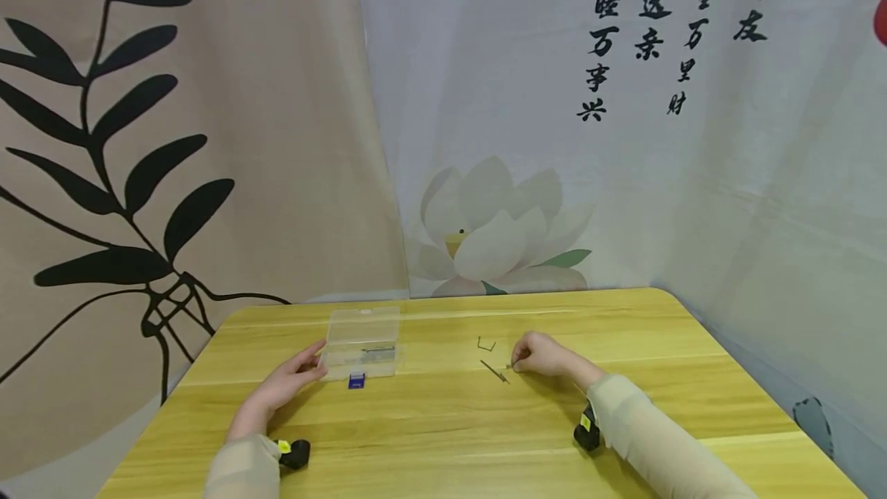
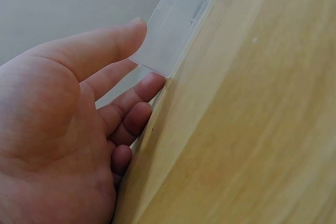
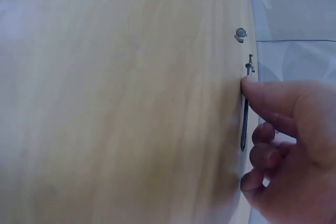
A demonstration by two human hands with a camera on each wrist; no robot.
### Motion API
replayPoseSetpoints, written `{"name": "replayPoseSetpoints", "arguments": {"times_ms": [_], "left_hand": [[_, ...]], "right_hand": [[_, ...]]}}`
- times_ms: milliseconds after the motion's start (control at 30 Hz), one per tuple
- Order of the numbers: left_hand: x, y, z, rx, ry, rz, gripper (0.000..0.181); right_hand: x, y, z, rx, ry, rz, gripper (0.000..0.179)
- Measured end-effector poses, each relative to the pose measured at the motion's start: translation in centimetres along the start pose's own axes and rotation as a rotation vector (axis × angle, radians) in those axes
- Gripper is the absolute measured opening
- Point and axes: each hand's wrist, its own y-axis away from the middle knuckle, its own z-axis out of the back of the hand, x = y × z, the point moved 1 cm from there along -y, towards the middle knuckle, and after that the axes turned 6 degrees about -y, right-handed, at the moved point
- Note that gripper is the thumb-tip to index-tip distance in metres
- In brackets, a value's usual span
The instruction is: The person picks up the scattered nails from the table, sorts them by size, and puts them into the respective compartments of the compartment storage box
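Note:
My left hand [image 1: 294, 373] rests at the left end of a clear plastic box [image 1: 338, 370], its thumb and relaxed fingers touching the side. The box's lid [image 1: 363, 326] lies folded back, and a blue latch [image 1: 356, 380] hangs at the front. A few thin metal pieces [image 1: 378, 349] lie inside. On the right, my right hand [image 1: 539, 354] pinches a slim dark nail [image 3: 244, 124] between thumb and finger, close over the table. Just left of these fingers lie thin dark nails [image 1: 493, 370]; behind them thin pieces form an angular open shape [image 1: 490, 349].
The wooden table [image 1: 430, 445] reaches back to a printed cloth [image 1: 499, 98] with a lotus, leaves and writing. In the right wrist view, a small round metal piece [image 3: 240, 33] appears beyond the nail.

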Motion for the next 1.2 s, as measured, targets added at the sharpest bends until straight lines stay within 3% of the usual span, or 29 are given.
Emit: {"name": "replayPoseSetpoints", "arguments": {"times_ms": [233, 633, 933, 1200], "left_hand": [[-0.1, -0.1, 0.0, 0.008, 0.01, -0.012, 0.065], [0.1, -0.2, 0.3, -0.004, -0.021, -0.006, 0.066], [0.1, 0.0, 0.2, -0.011, -0.024, 0.01, 0.067], [0.2, -0.1, 0.0, 0.0, -0.023, 0.007, 0.067]], "right_hand": [[0.4, -0.7, 0.1, -0.012, -0.019, -0.039, 0.008], [2.7, -3.0, 2.5, -0.072, -0.108, -0.094, 0.02], [5.3, -4.7, 4.3, -0.116, -0.107, -0.055, 0.014], [6.3, -5.6, 4.1, -0.082, -0.172, -0.085, 0.017]]}}
